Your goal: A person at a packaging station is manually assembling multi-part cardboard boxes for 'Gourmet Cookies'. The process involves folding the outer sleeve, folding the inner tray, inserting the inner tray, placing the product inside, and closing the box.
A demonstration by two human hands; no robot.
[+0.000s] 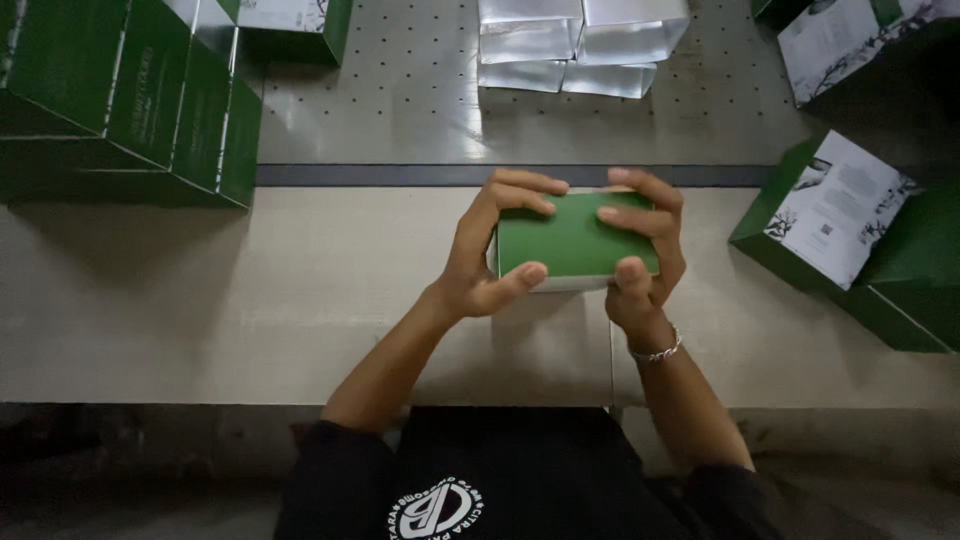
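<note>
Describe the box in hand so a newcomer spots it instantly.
On the beige worktable, at its middle near the grey strip, sits the green box between the left hand and right hand. Unlike neighbouring boxes, it shows a plain green face and is held.

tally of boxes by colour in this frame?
Green boxes: 6. One held by left hand and right hand, two at left, three at right.
Silver boxes: 4.
Total: 10, edges cropped.

matt green cardboard box (570, 240), shiny silver packs (580, 40)
</note>
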